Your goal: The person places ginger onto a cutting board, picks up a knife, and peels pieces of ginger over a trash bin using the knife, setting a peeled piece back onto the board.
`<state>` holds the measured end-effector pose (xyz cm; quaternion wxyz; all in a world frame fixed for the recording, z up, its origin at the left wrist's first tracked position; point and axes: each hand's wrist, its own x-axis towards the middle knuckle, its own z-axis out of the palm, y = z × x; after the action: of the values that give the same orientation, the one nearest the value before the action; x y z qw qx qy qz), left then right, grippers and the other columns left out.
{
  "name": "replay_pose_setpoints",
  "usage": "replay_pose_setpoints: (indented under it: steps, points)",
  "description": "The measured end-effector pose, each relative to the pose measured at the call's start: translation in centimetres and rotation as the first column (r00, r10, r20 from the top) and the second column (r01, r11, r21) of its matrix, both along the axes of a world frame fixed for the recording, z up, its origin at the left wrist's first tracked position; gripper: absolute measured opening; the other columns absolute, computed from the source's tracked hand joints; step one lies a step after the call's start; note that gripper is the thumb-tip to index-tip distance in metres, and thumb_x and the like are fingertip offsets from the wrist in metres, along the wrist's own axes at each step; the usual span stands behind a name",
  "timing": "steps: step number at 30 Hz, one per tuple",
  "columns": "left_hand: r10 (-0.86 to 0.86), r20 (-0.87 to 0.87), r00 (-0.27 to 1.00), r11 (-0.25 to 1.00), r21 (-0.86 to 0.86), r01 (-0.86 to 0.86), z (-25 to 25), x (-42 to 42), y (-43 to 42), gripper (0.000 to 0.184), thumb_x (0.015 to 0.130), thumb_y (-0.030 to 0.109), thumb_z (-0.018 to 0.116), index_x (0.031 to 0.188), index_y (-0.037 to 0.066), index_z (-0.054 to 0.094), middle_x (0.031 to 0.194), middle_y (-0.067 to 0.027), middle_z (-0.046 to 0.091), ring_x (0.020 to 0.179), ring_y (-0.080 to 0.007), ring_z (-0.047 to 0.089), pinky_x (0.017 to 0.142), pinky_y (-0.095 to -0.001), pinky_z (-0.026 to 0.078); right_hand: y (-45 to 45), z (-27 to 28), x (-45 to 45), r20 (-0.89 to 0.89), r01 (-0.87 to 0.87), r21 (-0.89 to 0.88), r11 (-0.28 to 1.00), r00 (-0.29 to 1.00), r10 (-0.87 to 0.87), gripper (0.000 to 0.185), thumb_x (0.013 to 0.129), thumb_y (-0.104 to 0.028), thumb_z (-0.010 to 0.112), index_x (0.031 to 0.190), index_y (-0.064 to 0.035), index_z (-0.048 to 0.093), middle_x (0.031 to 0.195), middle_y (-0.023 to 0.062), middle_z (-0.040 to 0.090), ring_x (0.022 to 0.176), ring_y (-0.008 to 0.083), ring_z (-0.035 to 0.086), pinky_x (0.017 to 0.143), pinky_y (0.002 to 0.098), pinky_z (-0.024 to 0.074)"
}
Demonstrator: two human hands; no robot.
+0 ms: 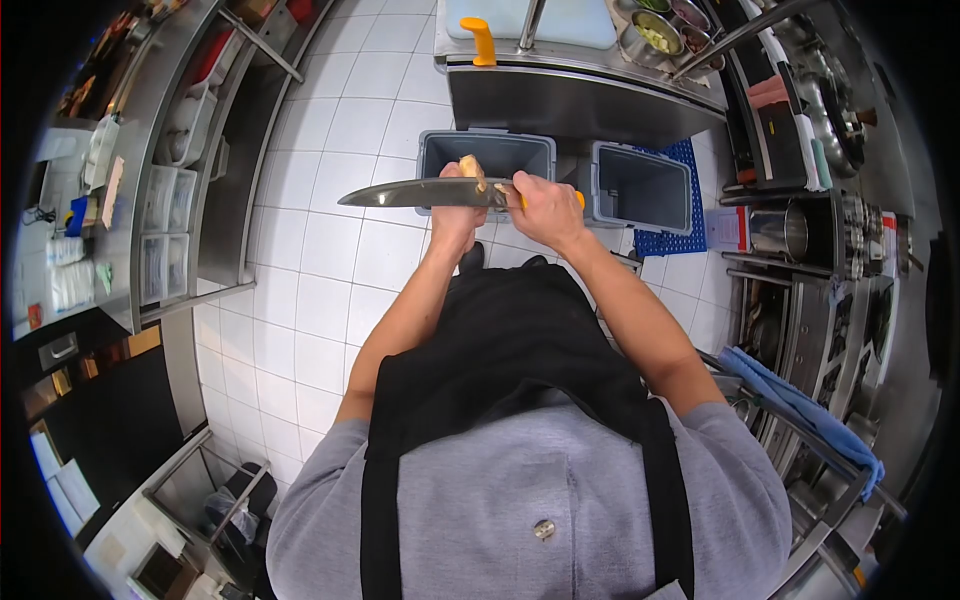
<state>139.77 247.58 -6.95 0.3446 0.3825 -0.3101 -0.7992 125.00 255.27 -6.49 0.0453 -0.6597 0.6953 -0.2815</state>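
My right hand (548, 212) is closed around the yellow handle (579, 200) of a large kitchen knife (405, 193). Its broad blade lies level and points left, crossing in front of my left hand (455, 225). A pale, tan piece of food that looks like ginger (470, 165) is held in my left hand and shows above the blade. Small pale scraps stick to the blade near the handle. The blade hides part of my left fingers. Both hands are over the near side of an open grey bin (487, 134).
Another grey bin (640, 152) stands to the right on a blue mat (665, 243). Ahead, a steel counter (580, 75) carries a white cutting board (560, 22), a second yellow handle (481, 40) and metal containers of food (652, 38). Steel shelving (240, 150) lines the left.
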Motion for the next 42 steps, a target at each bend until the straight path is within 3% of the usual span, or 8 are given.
replay_pose_setpoints:
  steps: [9,14,17,19,23,33,39,42]
  points:
    - [-0.124,-0.026,0.992,0.992,0.034,0.125,0.8,0.6,-0.1,0.031,0.106,0.033,0.034,0.097,0.011,0.052,0.07,-0.0054,0.056,0.046,-0.0074,0.041,0.037,-0.0235,0.024,0.4,-0.8,-2.0,-0.004,0.08,0.049,0.996,0.997,-0.08,0.019,0.089,-0.021,0.064,0.084,-0.0054,0.054,0.074,0.0154,0.068,0.068,0.0397,0.067,0.06,0.0508,0.0537]
    - [-0.064,0.069,0.996,0.991,-0.109,0.072,1.2,-0.3,0.4,0.042,0.107,0.037,0.028,0.099,0.005,0.052,0.069,-0.01,0.056,0.042,-0.0093,0.033,0.037,-0.0232,0.023,0.0,-2.2,-3.5,0.098,0.171,0.323,0.931,0.972,-0.212,0.02,0.09,-0.024,0.062,0.086,-0.0061,0.055,0.074,0.02,0.067,0.073,0.0444,0.066,0.065,0.0548,0.0528]
    - [-0.078,0.066,0.995,0.992,-0.098,0.084,0.7,-0.3,-0.2,0.04,0.108,0.037,0.028,0.098,0.007,0.052,0.068,-0.007,0.053,0.044,-0.0093,0.035,0.037,-0.0229,0.023,0.0,0.0,-1.7,0.147,0.144,0.275,0.951,0.971,-0.19,0.02,0.091,-0.024,0.061,0.086,-0.0059,0.055,0.076,0.0196,0.068,0.072,0.0429,0.067,0.065,0.0537,0.0531]
    - [-0.076,0.019,0.997,0.997,-0.002,0.076,-0.1,-0.2,-0.5,0.025,0.106,0.031,0.039,0.093,0.013,0.05,0.068,0.0009,0.049,0.048,-0.0062,0.041,0.039,-0.0228,0.027,0.1,1.3,0.0,0.123,0.114,0.174,0.978,0.983,-0.136,0.019,0.091,-0.024,0.061,0.086,-0.0058,0.055,0.076,0.0186,0.068,0.071,0.0416,0.067,0.064,0.0531,0.0532]
    - [-0.032,0.033,0.999,0.993,-0.111,0.035,0.8,-0.8,0.0,0.017,0.103,0.022,0.051,0.089,0.016,0.043,0.07,0.004,0.046,0.051,-0.0026,0.039,0.04,-0.0218,0.024,-0.3,1.9,1.3,0.048,0.059,0.018,0.998,0.997,-0.06,0.018,0.091,-0.022,0.061,0.084,-0.0059,0.055,0.075,0.0145,0.068,0.064,0.0372,0.066,0.058,0.0506,0.053]
    - [-0.005,0.05,0.999,0.992,-0.122,0.011,-0.7,-0.5,-0.3,0.026,0.105,0.03,0.042,0.099,0.009,0.056,0.072,0.0023,0.051,0.051,-0.0046,0.039,0.04,-0.0222,0.024,-1.4,2.2,-0.2,0.096,0.061,0.012,0.998,0.993,-0.062,0.02,0.091,-0.021,0.063,0.084,-0.0055,0.052,0.072,0.0156,0.065,0.065,0.0419,0.064,0.056,0.0515,0.0507]
    - [-0.008,0.054,0.999,0.992,-0.122,0.015,-0.6,-0.2,-0.7,0.035,0.107,0.031,0.035,0.11,0.005,0.058,0.076,-0.0063,0.061,0.051,-0.0079,0.046,0.039,-0.0235,0.028,-1.6,2.0,0.2,0.139,0.04,0.025,0.999,0.989,-0.043,0.02,0.091,-0.022,0.062,0.086,-0.0056,0.053,0.075,0.0168,0.066,0.069,0.0433,0.064,0.06,0.0519,0.0513]
    - [-0.027,0.18,0.983,0.913,-0.396,0.098,-2.5,0.8,-1.3,0.04,0.108,0.032,0.033,0.104,0.002,0.06,0.084,-0.0039,0.059,0.068,-0.0119,0.054,0.059,-0.0289,0.044,-1.5,1.4,-0.6,0.127,0.066,0.162,0.985,0.988,-0.087,0.019,0.09,-0.025,0.06,0.089,-0.0058,0.057,0.081,0.0198,0.069,0.079,0.0432,0.067,0.069,0.055,0.0521]
